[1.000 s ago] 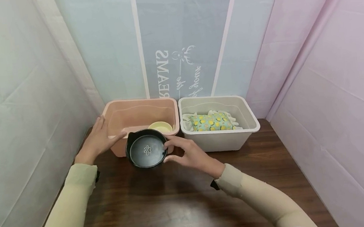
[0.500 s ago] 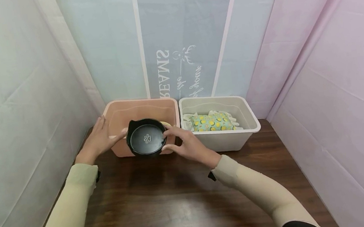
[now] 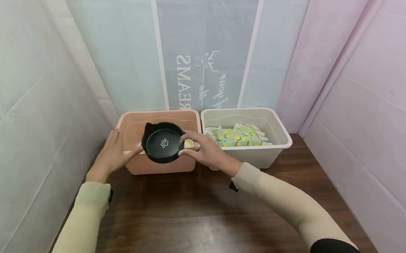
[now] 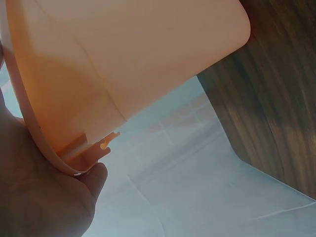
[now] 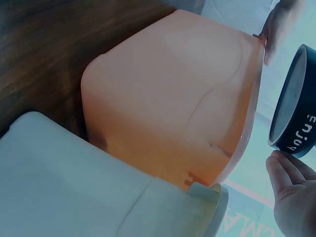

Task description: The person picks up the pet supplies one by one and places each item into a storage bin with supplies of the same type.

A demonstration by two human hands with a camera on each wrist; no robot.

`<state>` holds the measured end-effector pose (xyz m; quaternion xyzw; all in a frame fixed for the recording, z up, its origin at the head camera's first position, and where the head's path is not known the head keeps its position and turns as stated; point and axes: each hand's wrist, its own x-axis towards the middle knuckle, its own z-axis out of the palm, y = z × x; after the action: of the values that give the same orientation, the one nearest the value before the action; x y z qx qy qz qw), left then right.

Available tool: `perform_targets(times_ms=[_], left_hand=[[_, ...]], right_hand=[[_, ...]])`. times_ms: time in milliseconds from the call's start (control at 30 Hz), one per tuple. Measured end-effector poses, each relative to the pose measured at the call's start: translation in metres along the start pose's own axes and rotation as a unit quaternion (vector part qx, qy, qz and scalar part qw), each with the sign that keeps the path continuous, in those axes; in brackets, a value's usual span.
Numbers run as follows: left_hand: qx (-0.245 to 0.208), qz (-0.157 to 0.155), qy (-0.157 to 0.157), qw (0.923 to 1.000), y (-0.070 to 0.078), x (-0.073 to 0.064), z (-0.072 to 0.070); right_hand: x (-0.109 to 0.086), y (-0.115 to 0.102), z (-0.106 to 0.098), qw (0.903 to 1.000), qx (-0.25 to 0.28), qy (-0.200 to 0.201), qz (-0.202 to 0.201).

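My right hand (image 3: 207,148) pinches the right side of a black pet bowl (image 3: 163,141) with an ear-shaped rim and a white paw print inside. The bowl is tilted and overlaps the pink bin (image 3: 162,168) in the head view. White lettering reading "enjoy" shows on its side in the right wrist view, where the bowl (image 5: 296,106) is above the bin's rim. My left hand (image 3: 109,155) rests spread at the left front corner of the pink bin, fingers along its side, thumb over the front rim. A pale yellow round thing (image 3: 189,143) lies inside that bin, mostly hidden.
A white bin (image 3: 243,157) stands right beside the pink one, holding a frilled cushion (image 3: 239,136) with a lemon print. Both stand on a dark wooden table (image 3: 184,227). Fabric walls (image 3: 13,121) enclose the table at the back and both sides.
My right hand has carried the bowl up and forward, from in front of the pink bin to over its rim. The left hand has stayed at the bin's corner.
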<state>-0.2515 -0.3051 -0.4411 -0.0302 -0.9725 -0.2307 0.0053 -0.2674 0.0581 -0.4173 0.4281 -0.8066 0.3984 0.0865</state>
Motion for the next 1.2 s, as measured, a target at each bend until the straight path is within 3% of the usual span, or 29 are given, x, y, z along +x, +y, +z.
perform_targets(times_ms=[400, 967, 1200], left_hand=[[0.01, 0.006, -0.005, 0.9999, 0.002, -0.001, -0.004], [0.024, 0.005, -0.014, 0.9996, 0.002, -0.001, -0.008], [0.024, -0.009, -0.017, 0.9995, 0.002, 0.001, -0.008]], right_hand=[[0.034, 0.007, -0.002, 0.9987, -0.05, 0.005, 0.006], [0.067, 0.021, 0.004, 0.9962, -0.03, -0.013, 0.08], [0.079, 0.027, 0.011, 0.9953, -0.037, -0.027, 0.085]])
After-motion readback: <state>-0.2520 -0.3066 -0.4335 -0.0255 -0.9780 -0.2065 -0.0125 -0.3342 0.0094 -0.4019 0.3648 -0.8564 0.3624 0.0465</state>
